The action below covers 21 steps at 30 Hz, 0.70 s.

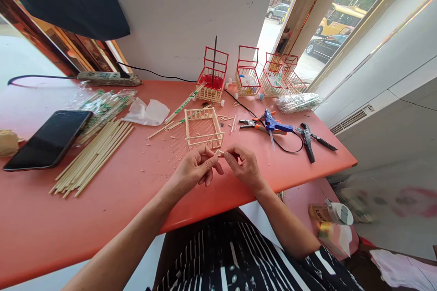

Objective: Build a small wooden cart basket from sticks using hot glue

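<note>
Close together at the front of the red table, both my hands are closed in a pinch. Between the fingertips of my left hand (201,166) is a short piece of wooden stick (218,153). My right hand (244,166) pinches at the same spot, on what looks like another short stick piece, partly hidden by the fingers. Just beyond them stands a small open frame (204,137) built of pale sticks. Stick offcuts (233,123) and crumbs lie around it. A blue glue gun (275,123) rests to the right, beside orange-handled pliers (251,124).
Black-handled cutters (309,141) lie near the right edge. Red-trimmed stick carts (211,77) stand along the wall. On the left are a bundle of sticks (94,157), a phone (49,140), plastic wrapping (114,98) and a power strip (107,78). A black cord crosses the table.
</note>
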Available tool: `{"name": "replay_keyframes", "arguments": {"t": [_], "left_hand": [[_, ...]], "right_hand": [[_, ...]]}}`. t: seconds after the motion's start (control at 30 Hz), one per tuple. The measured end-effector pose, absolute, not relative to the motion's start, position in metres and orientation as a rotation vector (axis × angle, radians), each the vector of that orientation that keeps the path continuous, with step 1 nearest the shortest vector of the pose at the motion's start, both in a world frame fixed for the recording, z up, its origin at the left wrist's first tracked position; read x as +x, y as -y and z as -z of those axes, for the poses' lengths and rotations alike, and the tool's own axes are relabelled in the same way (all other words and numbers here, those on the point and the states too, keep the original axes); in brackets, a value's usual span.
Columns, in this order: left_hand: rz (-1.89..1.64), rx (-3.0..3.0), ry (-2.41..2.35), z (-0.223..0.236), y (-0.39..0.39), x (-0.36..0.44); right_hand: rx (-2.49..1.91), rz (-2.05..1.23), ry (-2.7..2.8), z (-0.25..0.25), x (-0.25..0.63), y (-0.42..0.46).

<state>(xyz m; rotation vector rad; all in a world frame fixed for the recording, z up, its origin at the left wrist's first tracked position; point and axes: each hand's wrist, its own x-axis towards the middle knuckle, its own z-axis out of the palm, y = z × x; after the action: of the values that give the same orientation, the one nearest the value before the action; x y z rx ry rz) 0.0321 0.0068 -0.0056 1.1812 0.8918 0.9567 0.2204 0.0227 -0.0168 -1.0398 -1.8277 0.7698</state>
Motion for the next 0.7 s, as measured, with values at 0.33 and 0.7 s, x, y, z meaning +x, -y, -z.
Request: {"name": "replay_keyframes", "arguments": {"t": [0.33,0.7], "left_hand": [[-0.980,1.174,-0.923,0.0060,-0.0052,0.0338],[-0.985,1.153,-0.920,0.0068,-0.0041,0.0343]], "right_hand": [[-1.014,-0.773,1.823,0.0169,0.2205,-0.0233],[-0.996,-0.771,1.814,0.0179,0.2200,-0.0229]]}}
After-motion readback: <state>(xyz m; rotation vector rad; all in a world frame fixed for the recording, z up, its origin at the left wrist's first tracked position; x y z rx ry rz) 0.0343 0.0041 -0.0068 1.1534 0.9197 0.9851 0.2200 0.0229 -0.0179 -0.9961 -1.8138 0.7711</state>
